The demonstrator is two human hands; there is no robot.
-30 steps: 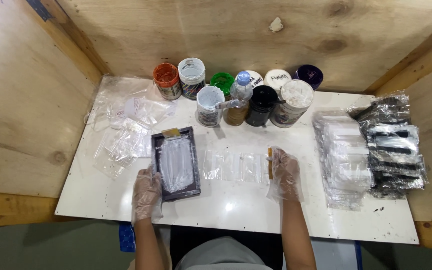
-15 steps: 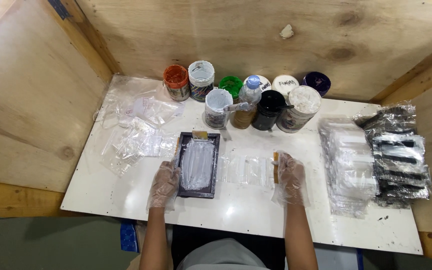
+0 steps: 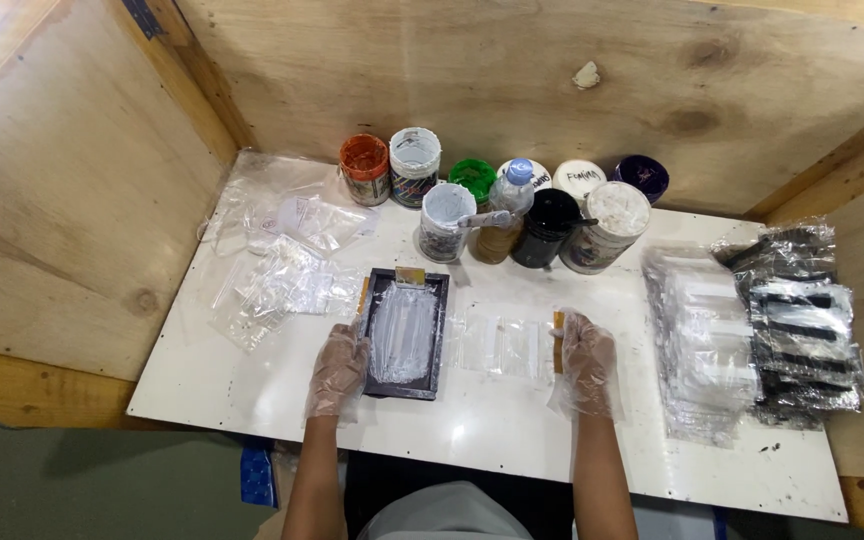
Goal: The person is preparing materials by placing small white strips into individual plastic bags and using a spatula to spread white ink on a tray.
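Observation:
Both of my hands wear thin clear plastic gloves. My left hand (image 3: 337, 370) rests on the left edge of a small black rectangular frame (image 3: 406, 334) lying flat on the white table (image 3: 252, 390); its inner panel is smeared with pale grey-white paint. My right hand (image 3: 586, 362) lies on the table with its fingers around a short orange-brown stick-like tool (image 3: 558, 340). Between my hands lies a flat clear plastic bag (image 3: 502, 345).
Several paint tubs with coloured lids (image 3: 492, 195) and a small plastic bottle (image 3: 508, 205) stand at the back. Loose clear bags (image 3: 282, 270) are heaped at left. Stacks of packed clear and black-striped bags (image 3: 762, 335) lie at right. Plywood walls (image 3: 72, 190) enclose the table.
The view has shifted slightly. The black frame now lies straighter on the table, with my left hand at its left edge. My right hand stays by the clear bag.

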